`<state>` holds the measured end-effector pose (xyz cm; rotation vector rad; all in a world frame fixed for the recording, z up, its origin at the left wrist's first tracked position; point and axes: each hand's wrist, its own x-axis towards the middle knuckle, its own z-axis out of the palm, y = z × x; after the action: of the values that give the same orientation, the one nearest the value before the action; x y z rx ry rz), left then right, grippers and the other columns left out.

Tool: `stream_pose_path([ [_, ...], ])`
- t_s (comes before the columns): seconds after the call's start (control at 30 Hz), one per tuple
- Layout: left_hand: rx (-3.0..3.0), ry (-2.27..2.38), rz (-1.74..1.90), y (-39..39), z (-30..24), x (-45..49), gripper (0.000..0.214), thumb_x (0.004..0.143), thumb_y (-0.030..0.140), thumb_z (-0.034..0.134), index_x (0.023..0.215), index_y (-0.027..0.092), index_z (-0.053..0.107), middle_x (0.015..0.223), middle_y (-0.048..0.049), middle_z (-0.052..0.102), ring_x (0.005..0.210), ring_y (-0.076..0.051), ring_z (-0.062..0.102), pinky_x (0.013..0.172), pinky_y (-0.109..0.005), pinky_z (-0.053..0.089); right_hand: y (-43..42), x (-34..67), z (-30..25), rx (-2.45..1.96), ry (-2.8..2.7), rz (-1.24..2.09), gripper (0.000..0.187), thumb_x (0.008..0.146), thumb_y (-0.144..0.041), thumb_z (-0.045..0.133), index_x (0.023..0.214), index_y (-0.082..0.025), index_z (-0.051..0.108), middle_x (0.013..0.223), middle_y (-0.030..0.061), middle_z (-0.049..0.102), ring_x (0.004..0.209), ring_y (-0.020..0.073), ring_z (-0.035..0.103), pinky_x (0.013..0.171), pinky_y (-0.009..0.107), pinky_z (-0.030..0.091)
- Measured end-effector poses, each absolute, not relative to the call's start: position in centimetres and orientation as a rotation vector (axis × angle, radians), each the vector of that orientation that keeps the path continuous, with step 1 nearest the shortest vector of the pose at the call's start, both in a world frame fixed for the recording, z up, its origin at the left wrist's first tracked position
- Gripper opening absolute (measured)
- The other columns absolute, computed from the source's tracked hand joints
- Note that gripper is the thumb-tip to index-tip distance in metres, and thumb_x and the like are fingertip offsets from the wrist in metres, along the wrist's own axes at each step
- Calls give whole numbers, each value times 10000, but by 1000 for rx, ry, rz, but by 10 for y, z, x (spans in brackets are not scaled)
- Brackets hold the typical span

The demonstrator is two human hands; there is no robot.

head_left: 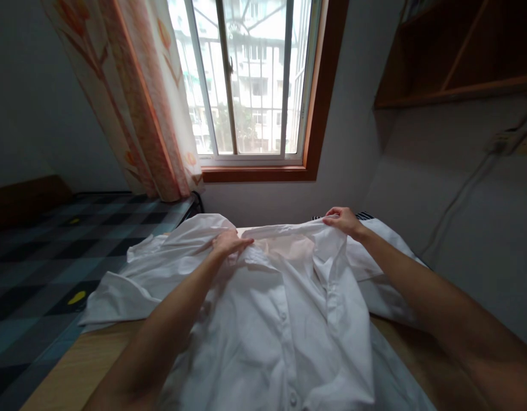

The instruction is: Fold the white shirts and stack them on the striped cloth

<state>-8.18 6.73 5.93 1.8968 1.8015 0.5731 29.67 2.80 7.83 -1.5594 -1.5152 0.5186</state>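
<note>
A white button-up shirt lies spread over a wooden table, collar end away from me. My left hand rests on the shirt near the collar, fingers pressed together on the cloth. My right hand grips the far right part of the shirt's collar edge and holds it slightly raised. A row of buttons runs down the shirt's middle toward me.
A bed with a dark checked cover stands to the left. Straight ahead is a window with a patterned orange curtain. A wooden shelf hangs on the right wall, above a cable.
</note>
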Motion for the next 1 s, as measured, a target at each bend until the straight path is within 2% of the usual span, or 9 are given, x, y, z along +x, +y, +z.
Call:
stream_pose_path([
  [0.13, 1936, 1851, 497, 56, 76, -89, 173, 697, 308, 662, 637, 148, 634, 482, -7, 549, 562, -177, 590, 518, -230, 367, 20, 296, 94, -1610, -1585, 289, 298, 612, -408, 742, 770, -156, 725, 632, 25, 638, 589, 143, 545, 529, 238, 405],
  [0.3, 1961, 1526, 906, 49, 111, -99, 209, 782, 371, 586, 799, 165, 619, 631, 2, 608, 593, -148, 587, 536, -213, 410, 8, 310, 116, -1367, -1691, 594, 400, 628, -468, 763, 880, -157, 762, 684, 41, 687, 582, 145, 574, 541, 250, 437],
  [0.37, 2021, 1580, 922, 51, 119, -99, 167, 736, 333, 645, 796, 182, 604, 693, -11, 633, 684, -170, 617, 587, -222, 433, 9, 312, 111, -1383, -1605, 471, 374, 636, -456, 757, 854, -152, 769, 657, 38, 684, 580, 150, 576, 559, 260, 444],
  [0.47, 2146, 1874, 694, 57, 125, -97, 188, 613, 211, 730, 722, 200, 577, 692, -24, 635, 769, -209, 634, 629, -234, 427, 14, 309, 91, -1615, -1548, 318, 267, 608, -355, 768, 778, -150, 773, 619, 38, 682, 592, 174, 594, 580, 274, 446],
  [0.63, 2089, 2081, 503, 63, 128, -109, 361, 526, 226, 820, 803, 198, 590, 733, -23, 655, 752, -221, 646, 604, -239, 432, 18, 307, 58, -1708, -1568, 253, 225, 627, -317, 728, 781, -156, 765, 674, 48, 703, 669, 196, 626, 621, 274, 448],
  [0.73, 1714, 1966, 703, 61, 123, -120, 419, 550, 152, 812, 903, 166, 588, 653, 7, 612, 620, -181, 617, 537, -225, 429, 16, 313, 49, -1671, -1527, 342, 279, 640, -351, 699, 832, -154, 750, 658, 32, 686, 609, 177, 601, 567, 261, 432],
  [0.8, 1392, 1816, 869, 57, 115, -122, 529, 585, 99, 787, 1060, 159, 561, 679, 18, 610, 585, -153, 602, 528, -217, 448, 17, 316, 45, -1636, -1492, 369, 293, 641, -360, 684, 848, -159, 739, 671, 28, 683, 604, 169, 589, 558, 256, 429],
  [0.9, 1002, 1535, 1116, 46, 101, -113, 796, 657, 82, 756, 1347, 211, 379, 828, -1, 635, 619, -125, 620, 580, -224, 505, 19, 316, 41, -1575, -1410, 351, 306, 648, -364, 659, 865, -159, 726, 769, 53, 702, 678, 180, 599, 599, 262, 445],
  [1.0, 885, 1465, 1263, 32, 83, -96, 961, 717, 125, 738, 1476, 280, 170, 960, -22, 614, 645, -101, 620, 607, -215, 517, 20, 311, 40, -1505, -1363, 358, 337, 668, -374, 624, 910, -155, 706, 860, 73, 704, 758, 194, 606, 653, 278, 467],
])
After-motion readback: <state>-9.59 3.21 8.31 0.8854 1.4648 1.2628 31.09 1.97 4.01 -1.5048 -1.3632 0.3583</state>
